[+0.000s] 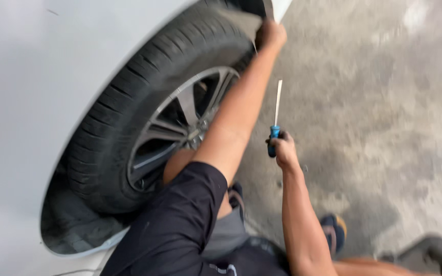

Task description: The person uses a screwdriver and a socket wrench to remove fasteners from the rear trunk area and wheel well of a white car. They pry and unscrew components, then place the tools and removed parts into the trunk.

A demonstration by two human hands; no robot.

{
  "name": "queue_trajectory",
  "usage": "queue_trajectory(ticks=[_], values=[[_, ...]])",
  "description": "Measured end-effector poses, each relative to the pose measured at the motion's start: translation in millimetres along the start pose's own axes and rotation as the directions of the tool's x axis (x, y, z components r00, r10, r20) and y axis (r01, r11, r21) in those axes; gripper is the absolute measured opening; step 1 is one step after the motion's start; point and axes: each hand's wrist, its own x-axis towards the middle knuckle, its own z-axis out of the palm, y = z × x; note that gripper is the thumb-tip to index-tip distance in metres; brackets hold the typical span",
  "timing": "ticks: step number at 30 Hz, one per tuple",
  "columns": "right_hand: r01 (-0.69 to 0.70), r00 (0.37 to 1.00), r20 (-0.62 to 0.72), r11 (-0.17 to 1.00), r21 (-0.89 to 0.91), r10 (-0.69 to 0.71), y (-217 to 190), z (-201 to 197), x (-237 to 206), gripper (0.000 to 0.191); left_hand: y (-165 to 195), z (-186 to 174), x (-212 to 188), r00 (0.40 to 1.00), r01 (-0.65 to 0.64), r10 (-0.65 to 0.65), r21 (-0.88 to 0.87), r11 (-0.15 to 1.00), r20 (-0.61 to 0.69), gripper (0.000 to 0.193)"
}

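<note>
My left hand (271, 35) reaches up to the edge of the wheel arch and grips a dark flap of the arch liner (241, 20) above the black tyre (129, 97). The tyre sits on a grey spoked alloy wheel (180, 128) under the white car body (37, 61). My right hand (285, 151) is held apart from the car, over the floor, closed around the blue handle of a screwdriver (275, 122) whose thin shaft points upward in the picture. The view is blurred.
Stained grey concrete floor (384, 112) fills the right side. My knee (177, 161) is close against the wheel. A dark sandal with a blue and yellow edge (334, 232) rests on the floor at the bottom.
</note>
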Motion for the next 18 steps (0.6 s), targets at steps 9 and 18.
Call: queue_trajectory(ticks=[9,18], values=[[-0.509,0.813,-0.583,0.501,-0.7,0.012,45,-63,-66,0.061,-17,36,19,0.892,-0.419,0.192,-0.588,0.693,-0.409,0.045],[-0.584,0.809,-0.549,0.403,-0.705,0.211,5,-40,-95,0.034,18,-19,7,0.712,0.648,-0.242,-0.75,-0.133,0.659,0.049]])
